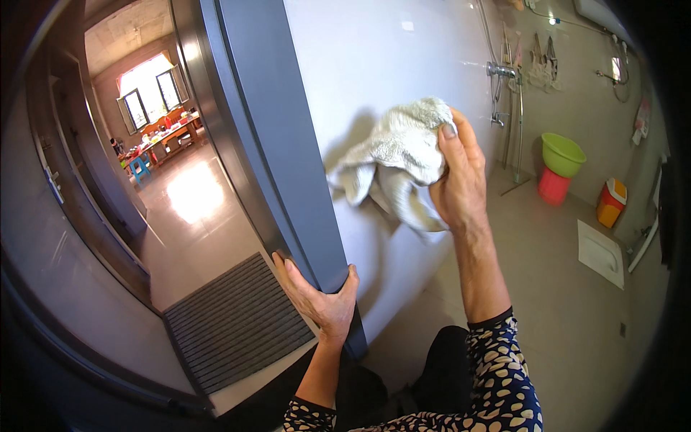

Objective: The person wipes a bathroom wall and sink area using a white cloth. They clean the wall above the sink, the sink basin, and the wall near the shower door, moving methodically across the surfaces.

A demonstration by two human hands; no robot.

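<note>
A crumpled pale grey-white cloth point(410, 147) is bunched in my right hand point(464, 173), its loose end hanging to the left. Behind it is a glossy white wall point(374, 50); whether the cloth touches that wall I cannot tell. My left hand point(324, 302) grips the lower part of the dark grey door frame point(277, 129), with fingers on its left side and thumb on its right. My sleeves are dark with a pale spotted pattern.
At left, a ribbed grey mat point(237, 324) lies in the doorway, before a hallway with a long table point(173, 133). At right are a shower mixer point(502, 70), a green basin point(563, 155) on a red bucket point(553, 186), an orange bin point(612, 203) and a squat toilet point(601, 252).
</note>
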